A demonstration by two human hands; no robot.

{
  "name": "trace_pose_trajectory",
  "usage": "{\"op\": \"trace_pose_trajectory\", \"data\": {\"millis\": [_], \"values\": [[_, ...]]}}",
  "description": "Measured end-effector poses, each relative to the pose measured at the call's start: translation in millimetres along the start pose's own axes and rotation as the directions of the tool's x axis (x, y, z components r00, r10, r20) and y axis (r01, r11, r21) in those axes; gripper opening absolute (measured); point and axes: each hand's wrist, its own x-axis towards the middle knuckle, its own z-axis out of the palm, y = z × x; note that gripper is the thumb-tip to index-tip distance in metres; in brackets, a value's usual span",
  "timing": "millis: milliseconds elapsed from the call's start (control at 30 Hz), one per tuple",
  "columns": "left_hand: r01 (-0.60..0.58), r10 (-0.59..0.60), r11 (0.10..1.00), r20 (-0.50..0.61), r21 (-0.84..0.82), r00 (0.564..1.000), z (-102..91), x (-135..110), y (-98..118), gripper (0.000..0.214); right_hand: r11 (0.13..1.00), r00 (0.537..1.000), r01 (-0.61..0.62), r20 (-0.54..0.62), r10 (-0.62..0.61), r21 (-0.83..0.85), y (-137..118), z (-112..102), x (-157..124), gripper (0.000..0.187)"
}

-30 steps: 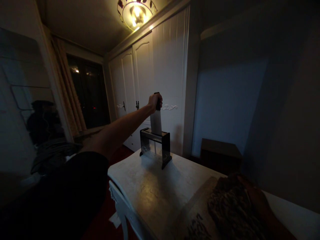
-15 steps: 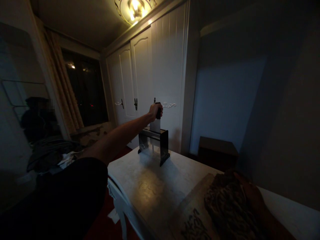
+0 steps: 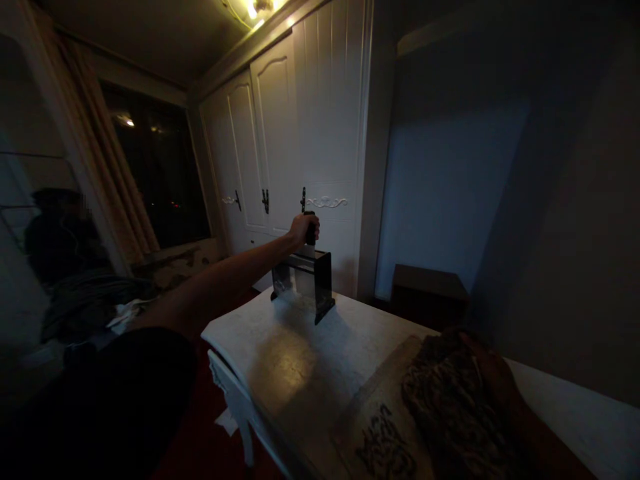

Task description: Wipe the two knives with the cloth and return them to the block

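My left hand (image 3: 301, 229) reaches out ahead, wrapped round the black handle of a knife (image 3: 311, 230). The knife's broad blade is mostly down inside a black-framed knife holder (image 3: 323, 283) with clear sides, which stands at the far end of the white table (image 3: 287, 363). Low on the right, my right hand (image 3: 487, 367) grips the edge of a bunched, dark patterned cloth (image 3: 450, 400); its fingertips are hard to make out in the dim light. Beneath the cloth lies a pale sheet (image 3: 380, 400) with dark markings, partly hidden.
A white wardrobe (image 3: 330, 133) rises behind the table. A dark low box (image 3: 429, 287) stands beyond its right side. Clothes (image 3: 95, 303) are heaped at left, near a curtain (image 3: 117, 173). A person's dark figure (image 3: 57, 233) shows at the left edge.
My left hand has lowered the knife, so its blade has sunk into the holder and little of it shows above. The view has shifted slightly. My right hand stays on the cloth.
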Motion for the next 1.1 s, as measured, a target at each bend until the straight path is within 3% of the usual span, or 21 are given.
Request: {"op": "trace_pose_trajectory", "data": {"millis": [167, 367, 700, 800, 967, 1100], "values": [[0.019, -0.020, 1.000, -0.017, -0.018, 1.000, -3.1, -6.4, -14.2, 0.013, 0.995, 0.995, -0.103, -0.019, 0.103, -0.013, -2.6, -1.3, -1.3, 0.039], [0.016, -0.017, 0.998, -0.016, -0.053, 1.000, -7.8, -14.7, -29.0, 0.015, 0.994, 0.994, -0.108, 0.024, 0.108, -0.010, -7.7, -2.0, -3.7, 0.046], [0.018, -0.017, 0.997, 0.011, -0.071, 1.000, -12.0, -14.9, -32.4, 0.017, 0.951, 0.953, -0.303, 0.022, 0.303, 0.060, -15.5, -3.5, -5.0, 0.051], [0.024, -0.022, 0.998, 0.033, -0.051, 0.999, -14.2, -17.2, -31.6, 0.020, 0.960, 0.961, -0.278, 0.019, 0.277, 0.041, -14.6, -4.6, -3.9, 0.048], [0.039, -0.036, 0.999, 0.069, -0.034, 0.997, -19.9, -20.8, -24.5, 0.025, 0.995, 0.995, -0.089, 0.042, 0.091, -0.041, -7.8, -6.6, -2.0, 0.035], [-0.060, 0.060, 0.998, -0.003, -0.015, 0.998, -26.5, -17.4, -16.8, 0.039, 0.999, 0.999, -0.044, 0.008, 0.044, -0.023, -2.4, -4.1, -1.5, 0.035]]}}
